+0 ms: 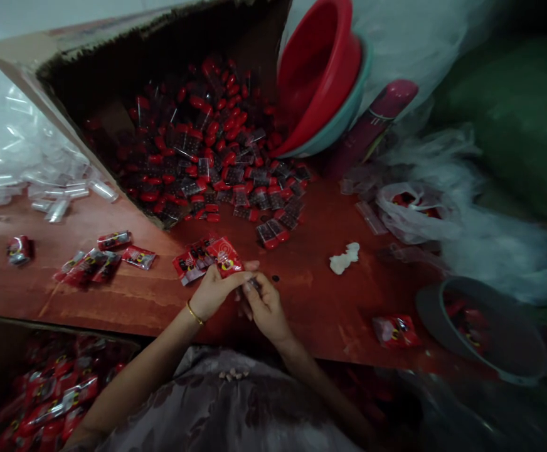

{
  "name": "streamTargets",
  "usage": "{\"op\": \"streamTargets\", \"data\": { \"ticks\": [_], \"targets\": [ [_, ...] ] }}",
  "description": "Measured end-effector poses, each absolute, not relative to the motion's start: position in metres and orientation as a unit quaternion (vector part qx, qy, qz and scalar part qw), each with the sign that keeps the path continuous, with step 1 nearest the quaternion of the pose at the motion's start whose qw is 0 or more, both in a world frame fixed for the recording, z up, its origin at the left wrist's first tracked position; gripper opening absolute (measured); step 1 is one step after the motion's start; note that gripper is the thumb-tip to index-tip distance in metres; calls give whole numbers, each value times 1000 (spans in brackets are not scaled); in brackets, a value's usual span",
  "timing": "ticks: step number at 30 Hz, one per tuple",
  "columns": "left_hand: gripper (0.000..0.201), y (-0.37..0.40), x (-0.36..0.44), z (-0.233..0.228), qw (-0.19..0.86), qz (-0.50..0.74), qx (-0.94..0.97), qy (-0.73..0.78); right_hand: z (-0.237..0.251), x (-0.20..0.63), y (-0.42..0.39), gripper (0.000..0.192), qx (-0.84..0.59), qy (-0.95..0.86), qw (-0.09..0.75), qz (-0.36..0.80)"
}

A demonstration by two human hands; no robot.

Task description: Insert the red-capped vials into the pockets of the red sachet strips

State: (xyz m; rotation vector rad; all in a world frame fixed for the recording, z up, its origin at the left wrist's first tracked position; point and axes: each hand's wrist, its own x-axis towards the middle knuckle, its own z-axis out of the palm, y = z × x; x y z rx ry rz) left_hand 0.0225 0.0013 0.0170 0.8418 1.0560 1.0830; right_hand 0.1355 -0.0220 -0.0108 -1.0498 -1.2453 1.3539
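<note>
My left hand (217, 287) is closed on a small red printed packet (225, 252), its thumb lying across the lower end. Close against it, my right hand (268, 309) has its fingers bent and pinched together at the left fingertips. Something small and dark shows between those right fingers, too little of it to name. Just beyond the left hand, a few more red packets (190, 262) lie on the reddish table (311, 301). Farther back, small clear containers with red caps (240, 196) spill out of a tipped cardboard box (90, 75).
Clear plastic tubes (57, 191) and several filled packets (88, 267) lie to the left. Red and teal basins (320, 75) lean beside the box, near a pink spray can (372, 125). At right are plastic bags (480, 213) and a grey basin (499, 326). A carton of packets (52, 402) stands below left.
</note>
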Motion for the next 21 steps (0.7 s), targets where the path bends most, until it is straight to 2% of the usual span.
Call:
{"op": "streamTargets", "data": {
  "ticks": [3,6,8,13,18,21],
  "targets": [
    [28,4,25,23,627,518,347,468,-8,137,-22,17,-457,-561,492,484],
    [25,5,32,23,648,525,318,451,-8,137,-23,17,-486,-568,512,423],
    [27,2,37,21,667,514,316,437,-12,135,-24,19,-485,-531,523,458],
    [48,-5,38,14,698,447,327,454,-18,130,-22,22,-407,-408,524,627],
    [37,-6,35,11,634,553,320,436,-4,133,-19,22,-419,-448,523,592],
    [35,-9,38,10,621,540,341,454,0,133,-20,24,-457,-439,521,572]
  ]
}}
